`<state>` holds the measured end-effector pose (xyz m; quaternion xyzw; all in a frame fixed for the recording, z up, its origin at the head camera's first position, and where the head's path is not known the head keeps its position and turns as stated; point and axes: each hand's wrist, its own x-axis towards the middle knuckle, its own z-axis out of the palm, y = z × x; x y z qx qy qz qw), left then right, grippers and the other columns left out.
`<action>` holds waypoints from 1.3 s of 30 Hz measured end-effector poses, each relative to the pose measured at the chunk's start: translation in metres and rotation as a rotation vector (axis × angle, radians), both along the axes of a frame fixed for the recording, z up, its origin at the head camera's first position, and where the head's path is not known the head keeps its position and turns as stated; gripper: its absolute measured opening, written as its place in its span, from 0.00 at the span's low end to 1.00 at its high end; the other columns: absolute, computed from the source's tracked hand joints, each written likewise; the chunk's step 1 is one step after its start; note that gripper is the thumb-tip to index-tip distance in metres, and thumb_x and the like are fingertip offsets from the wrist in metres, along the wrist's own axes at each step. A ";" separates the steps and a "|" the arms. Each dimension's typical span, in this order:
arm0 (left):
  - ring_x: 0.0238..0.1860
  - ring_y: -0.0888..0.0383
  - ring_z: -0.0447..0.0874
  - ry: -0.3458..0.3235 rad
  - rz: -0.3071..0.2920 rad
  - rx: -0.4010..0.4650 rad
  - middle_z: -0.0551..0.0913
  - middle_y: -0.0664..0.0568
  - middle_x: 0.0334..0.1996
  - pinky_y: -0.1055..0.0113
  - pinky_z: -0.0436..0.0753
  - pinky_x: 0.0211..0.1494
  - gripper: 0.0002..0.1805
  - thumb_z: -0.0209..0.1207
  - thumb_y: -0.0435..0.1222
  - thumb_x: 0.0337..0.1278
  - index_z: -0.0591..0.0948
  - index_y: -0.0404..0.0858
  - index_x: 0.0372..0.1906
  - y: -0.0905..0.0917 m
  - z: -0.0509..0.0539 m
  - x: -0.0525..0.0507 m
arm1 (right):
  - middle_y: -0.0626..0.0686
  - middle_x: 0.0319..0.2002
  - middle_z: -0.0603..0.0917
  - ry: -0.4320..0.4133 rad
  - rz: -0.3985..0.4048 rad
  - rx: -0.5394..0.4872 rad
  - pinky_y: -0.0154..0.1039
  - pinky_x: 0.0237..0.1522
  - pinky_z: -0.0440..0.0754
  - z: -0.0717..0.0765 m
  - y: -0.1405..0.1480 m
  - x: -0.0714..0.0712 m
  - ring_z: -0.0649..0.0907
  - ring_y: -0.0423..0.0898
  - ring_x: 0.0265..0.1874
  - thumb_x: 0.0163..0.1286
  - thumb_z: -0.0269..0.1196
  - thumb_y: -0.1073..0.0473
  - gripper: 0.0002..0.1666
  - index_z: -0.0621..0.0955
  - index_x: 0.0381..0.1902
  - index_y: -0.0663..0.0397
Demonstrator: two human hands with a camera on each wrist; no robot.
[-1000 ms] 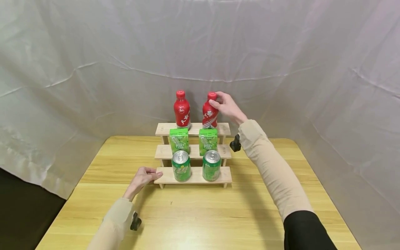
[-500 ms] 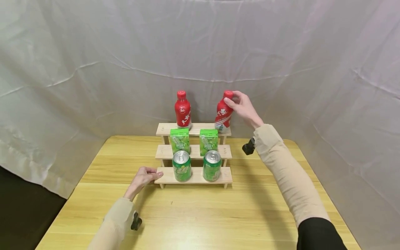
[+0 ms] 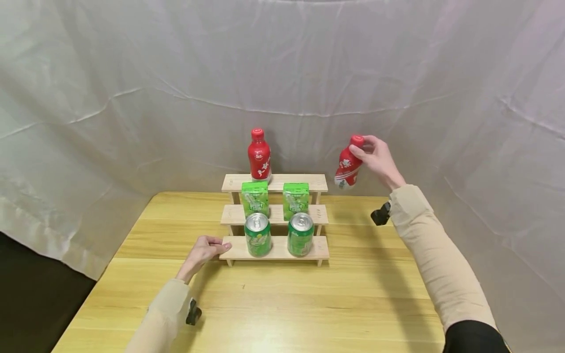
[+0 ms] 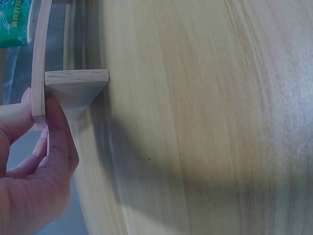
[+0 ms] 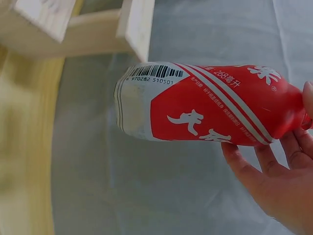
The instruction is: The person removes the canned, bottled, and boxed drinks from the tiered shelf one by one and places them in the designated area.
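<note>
My right hand (image 3: pixel 380 159) grips a red drink bottle (image 3: pixel 348 164) by its neck, tilted and held in the air to the right of the wooden shelf's top tier. In the right wrist view the bottle (image 5: pixel 205 105) shows a barcode and white lettering. My left hand (image 3: pixel 205 254) pinches the left end of the lowest tier (image 3: pixel 235 249) between thumb and fingers; the left wrist view shows this board edge (image 4: pixel 40 73) in the grip. A second red bottle (image 3: pixel 259 157) stands at the left of the top tier (image 3: pixel 295 182).
Two green drink cartons (image 3: pixel 255 198) stand on the middle tier (image 3: pixel 319 214). Two green cans (image 3: pixel 258 238) stand on the lowest tier. The shelf sits on a wooden table (image 3: pixel 282 304), with grey cloth (image 3: pixel 282 63) hanging behind and at the sides.
My right hand has lifted the right-hand bottle off the top tier and carried it rightward past the shelf's end. My left hand has kept its hold on the lowest tier.
</note>
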<state>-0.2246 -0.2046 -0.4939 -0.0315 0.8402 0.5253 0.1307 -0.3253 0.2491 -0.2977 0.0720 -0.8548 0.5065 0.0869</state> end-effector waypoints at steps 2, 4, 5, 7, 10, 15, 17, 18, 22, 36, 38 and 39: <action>0.52 0.42 0.83 0.000 -0.001 -0.001 0.80 0.26 0.53 0.51 0.83 0.58 0.30 0.64 0.40 0.65 0.73 0.18 0.58 0.000 0.000 0.000 | 0.68 0.64 0.74 -0.005 -0.017 0.011 0.37 0.60 0.76 -0.005 0.009 0.002 0.77 0.49 0.57 0.75 0.59 0.53 0.32 0.69 0.68 0.69; 0.52 0.42 0.83 -0.001 0.003 0.003 0.80 0.26 0.53 0.51 0.83 0.57 0.30 0.64 0.40 0.65 0.73 0.17 0.58 -0.001 0.000 -0.001 | 0.68 0.65 0.74 -0.017 -0.033 0.019 0.37 0.60 0.76 -0.012 0.018 0.003 0.77 0.50 0.58 0.76 0.59 0.52 0.33 0.68 0.68 0.69; 0.51 0.43 0.83 -0.002 0.004 0.005 0.80 0.27 0.52 0.52 0.84 0.56 0.29 0.64 0.39 0.65 0.73 0.17 0.58 -0.001 -0.001 -0.001 | 0.68 0.65 0.74 -0.023 -0.041 0.027 0.37 0.60 0.76 -0.015 0.022 0.004 0.77 0.50 0.58 0.76 0.59 0.52 0.33 0.68 0.68 0.69; 0.49 0.46 0.84 -0.004 0.010 0.012 0.81 0.29 0.50 0.55 0.84 0.54 0.28 0.65 0.39 0.64 0.74 0.18 0.56 0.000 -0.001 -0.001 | 0.68 0.65 0.73 -0.040 -0.056 0.034 0.37 0.60 0.76 -0.023 0.031 0.006 0.77 0.48 0.57 0.76 0.59 0.51 0.34 0.68 0.69 0.69; 0.45 0.50 0.83 -0.002 0.018 0.020 0.83 0.32 0.47 0.60 0.84 0.49 0.26 0.65 0.38 0.63 0.75 0.19 0.55 0.000 -0.002 -0.001 | 0.68 0.66 0.73 -0.070 -0.073 0.035 0.35 0.59 0.76 -0.035 0.043 0.008 0.77 0.41 0.52 0.76 0.59 0.50 0.35 0.67 0.70 0.68; 0.43 0.52 0.83 -0.007 0.024 0.026 0.84 0.34 0.45 0.62 0.84 0.47 0.26 0.65 0.38 0.63 0.76 0.19 0.54 0.000 -0.003 -0.002 | 0.69 0.67 0.72 -0.122 -0.110 0.042 0.33 0.56 0.75 -0.058 0.061 0.010 0.76 0.41 0.52 0.76 0.58 0.49 0.37 0.65 0.72 0.68; 0.43 0.52 0.82 -0.010 0.025 0.029 0.84 0.35 0.45 0.62 0.84 0.47 0.26 0.65 0.38 0.63 0.76 0.19 0.54 0.000 -0.004 -0.002 | 0.70 0.67 0.72 -0.133 -0.121 0.053 0.31 0.54 0.74 -0.066 0.067 0.012 0.76 0.47 0.56 0.77 0.58 0.49 0.37 0.64 0.72 0.68; 0.43 0.52 0.82 -0.011 0.025 0.029 0.84 0.35 0.45 0.63 0.83 0.46 0.26 0.65 0.38 0.63 0.76 0.19 0.54 0.000 -0.004 -0.002 | 0.70 0.67 0.72 -0.137 -0.125 0.056 0.30 0.53 0.74 -0.070 0.069 0.013 0.75 0.51 0.59 0.77 0.58 0.50 0.37 0.64 0.72 0.68; 0.43 0.52 0.82 -0.005 0.029 0.032 0.83 0.35 0.44 0.64 0.83 0.45 0.25 0.65 0.38 0.63 0.76 0.19 0.53 0.000 -0.006 -0.002 | 0.72 0.66 0.72 -0.161 -0.137 0.063 0.33 0.53 0.78 -0.082 0.076 0.015 0.74 0.60 0.63 0.77 0.57 0.52 0.36 0.64 0.72 0.71; 0.47 0.48 0.83 -0.026 0.039 0.018 0.82 0.32 0.48 0.58 0.84 0.50 0.28 0.66 0.40 0.63 0.75 0.20 0.55 0.000 -0.004 -0.001 | 0.76 0.65 0.71 -0.228 -0.186 0.076 0.58 0.68 0.74 -0.115 0.087 0.013 0.74 0.68 0.65 0.77 0.57 0.59 0.33 0.62 0.70 0.76; 0.47 0.47 0.83 -0.025 0.040 0.014 0.82 0.31 0.48 0.58 0.84 0.51 0.28 0.66 0.40 0.63 0.75 0.20 0.55 0.000 -0.004 -0.001 | 0.77 0.65 0.70 -0.229 -0.183 0.081 0.59 0.68 0.74 -0.117 0.087 0.012 0.74 0.68 0.65 0.77 0.56 0.60 0.33 0.62 0.70 0.76; 0.48 0.47 0.83 -0.025 0.040 0.013 0.82 0.31 0.48 0.58 0.84 0.51 0.28 0.66 0.40 0.63 0.75 0.20 0.55 0.000 -0.004 -0.001 | 0.78 0.65 0.70 -0.229 -0.181 0.083 0.59 0.68 0.74 -0.118 0.087 0.012 0.73 0.69 0.65 0.77 0.56 0.60 0.33 0.62 0.70 0.77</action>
